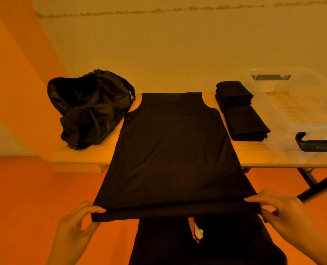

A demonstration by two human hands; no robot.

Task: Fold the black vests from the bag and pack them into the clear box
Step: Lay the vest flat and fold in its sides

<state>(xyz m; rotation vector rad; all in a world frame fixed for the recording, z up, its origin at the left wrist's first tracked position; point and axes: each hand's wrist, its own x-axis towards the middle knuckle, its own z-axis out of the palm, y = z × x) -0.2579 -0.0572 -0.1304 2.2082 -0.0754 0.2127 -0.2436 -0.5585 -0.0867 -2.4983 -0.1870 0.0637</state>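
Gently, I am pinching the black vest [174, 150], seemingly light and limp, at its hem corners, left hand [78, 220] and right hand [279, 213] both clamped on cloth, pulling it taut.

Dim, heavily orange-tinted light (black fabrics lose detail), soft focus, wide-angle bending at edges.

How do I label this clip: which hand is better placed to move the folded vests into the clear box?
Probably the right hand: the folded vests and clear box lie on its side; the left hand is nearer the bag.
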